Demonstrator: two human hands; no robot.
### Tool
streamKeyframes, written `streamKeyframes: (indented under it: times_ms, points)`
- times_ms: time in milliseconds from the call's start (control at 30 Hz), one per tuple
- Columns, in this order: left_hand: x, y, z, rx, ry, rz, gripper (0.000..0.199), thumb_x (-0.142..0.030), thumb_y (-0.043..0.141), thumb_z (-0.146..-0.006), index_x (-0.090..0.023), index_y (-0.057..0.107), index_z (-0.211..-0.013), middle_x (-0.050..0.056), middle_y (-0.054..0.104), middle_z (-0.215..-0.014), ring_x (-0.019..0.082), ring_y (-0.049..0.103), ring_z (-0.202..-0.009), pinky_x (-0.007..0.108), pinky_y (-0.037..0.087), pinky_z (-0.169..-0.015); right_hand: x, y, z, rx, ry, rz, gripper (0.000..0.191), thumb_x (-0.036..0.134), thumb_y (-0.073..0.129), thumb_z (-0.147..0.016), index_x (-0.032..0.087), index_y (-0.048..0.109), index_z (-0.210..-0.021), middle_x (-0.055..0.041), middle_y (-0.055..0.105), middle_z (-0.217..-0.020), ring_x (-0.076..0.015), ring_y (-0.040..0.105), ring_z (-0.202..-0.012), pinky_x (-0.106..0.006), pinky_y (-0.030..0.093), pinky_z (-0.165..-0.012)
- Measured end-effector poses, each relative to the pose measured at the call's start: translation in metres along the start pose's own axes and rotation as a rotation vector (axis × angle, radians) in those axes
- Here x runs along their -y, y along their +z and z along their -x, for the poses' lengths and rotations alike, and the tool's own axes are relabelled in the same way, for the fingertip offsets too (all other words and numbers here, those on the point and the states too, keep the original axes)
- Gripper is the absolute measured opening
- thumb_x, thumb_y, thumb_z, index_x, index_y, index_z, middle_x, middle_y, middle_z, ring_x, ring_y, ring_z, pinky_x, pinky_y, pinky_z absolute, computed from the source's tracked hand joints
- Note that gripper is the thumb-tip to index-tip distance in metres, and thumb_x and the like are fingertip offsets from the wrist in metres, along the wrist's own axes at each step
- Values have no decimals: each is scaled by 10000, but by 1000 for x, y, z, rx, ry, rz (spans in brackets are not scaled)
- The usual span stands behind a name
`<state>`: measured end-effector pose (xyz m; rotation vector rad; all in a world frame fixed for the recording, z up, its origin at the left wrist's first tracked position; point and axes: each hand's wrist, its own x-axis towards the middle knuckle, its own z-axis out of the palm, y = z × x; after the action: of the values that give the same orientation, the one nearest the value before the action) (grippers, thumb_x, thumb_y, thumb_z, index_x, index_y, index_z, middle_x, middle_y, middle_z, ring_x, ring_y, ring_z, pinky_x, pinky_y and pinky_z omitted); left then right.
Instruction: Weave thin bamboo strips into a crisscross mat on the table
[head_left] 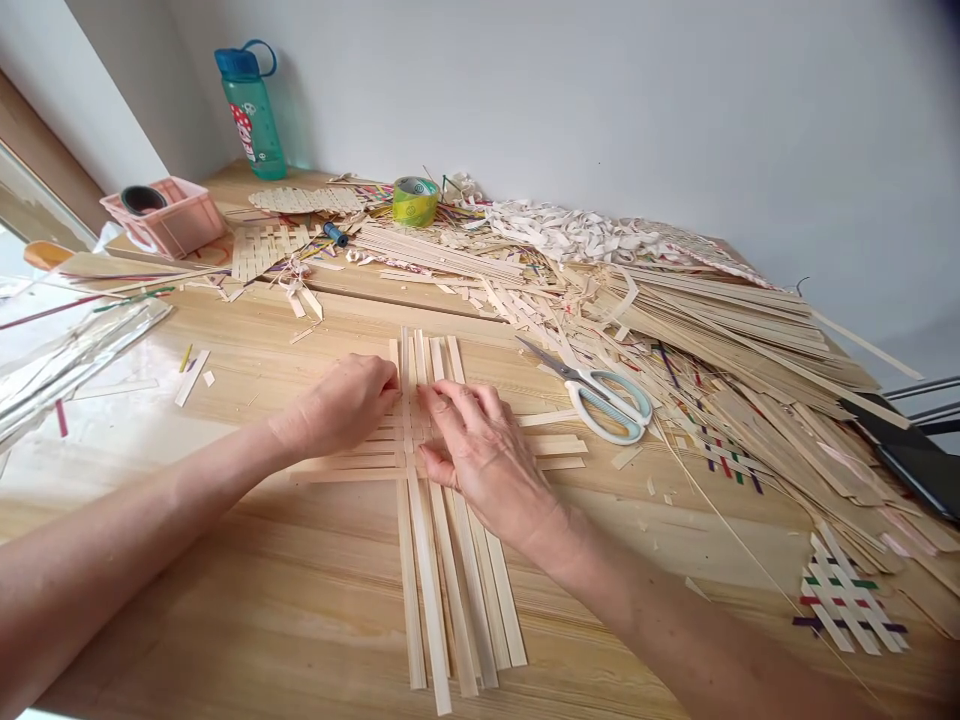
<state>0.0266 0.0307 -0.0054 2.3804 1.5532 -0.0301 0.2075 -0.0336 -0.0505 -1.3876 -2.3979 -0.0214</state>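
Observation:
Flat pale wooden weaving strips (pixel 465 600) run lengthwise in front of me, crossed by sideways strips (pixel 341 465) to form a small woven patch (pixel 409 430). My left hand (pixel 341 400) is closed at the patch's upper left edge, its fingertips pinching at a strip; the exact grip is partly hidden. Over the right part of the patch lies my right hand (pixel 487 450), its fingers spread and touching the strips, thumb apart. The cross strips come out on both sides under my hands. White-handled scissors (pixel 611 400) lie partly open to the right of my right hand.
Behind the work spread loose strips (pixel 720 320), white curled scraps (pixel 570 230) and a tape roll (pixel 415 202). A pink basket (pixel 184 220) and blue-green bottle (pixel 255 120) stand back left. Small woven pieces (pixel 847 590) lie at right. A wall (pixel 600 100) rises behind.

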Motion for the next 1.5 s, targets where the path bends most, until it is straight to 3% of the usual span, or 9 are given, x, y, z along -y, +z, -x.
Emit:
streamKeyframes:
  times_ms: [300,633,767,867,1133,1500]
  points:
    - [-1,-1,3,21,-15,-37,295,-241,483,-932,-156,635,-694,59,647,-662,181,593,-645,283,343,-607,-1,0,0,37,-21,22,494,252,683,-868,205,562,-1345,-107,587,-1361,-328,482,-1154,-509,494,-946]
    - [6,10,9,-123,-1,55,204,-230,461,-916,-179,643,-840,69,710,-840,223,652,-787,304,442,-701,8,-12,-10,115,26,-6,410,181,692,-829,155,595,-1227,-134,608,-1283,-318,498,-1111,-485,487,-935]
    - [2,11,14,-156,-7,-73,256,-250,413,-958,-168,639,-868,112,721,-872,269,685,-835,357,462,-775,13,-23,-18,205,30,4,228,184,665,-845,157,626,-1069,-128,614,-1195,-308,506,-1055,-454,490,-887]
    - [-1,11,18,-163,34,-204,238,-208,416,-955,-144,633,-882,146,724,-863,293,705,-845,403,463,-849,21,-24,-20,235,54,50,197,197,664,-854,156,624,-1043,-122,612,-1139,-307,515,-1027,-441,484,-862]
    - [-1,13,14,-146,41,-245,292,-219,364,-981,-143,624,-872,143,728,-882,293,714,-866,390,478,-831,30,6,-11,-28,182,98,263,146,624,-842,181,616,-1102,-103,643,-1112,-290,530,-1010,-436,452,-887]
    - [0,12,13,-77,24,-248,244,-214,415,-951,-148,625,-845,147,739,-869,301,721,-848,382,496,-808,24,11,-11,-100,125,34,316,130,639,-821,193,619,-1130,-91,644,-1185,-287,530,-1031,-422,442,-904]
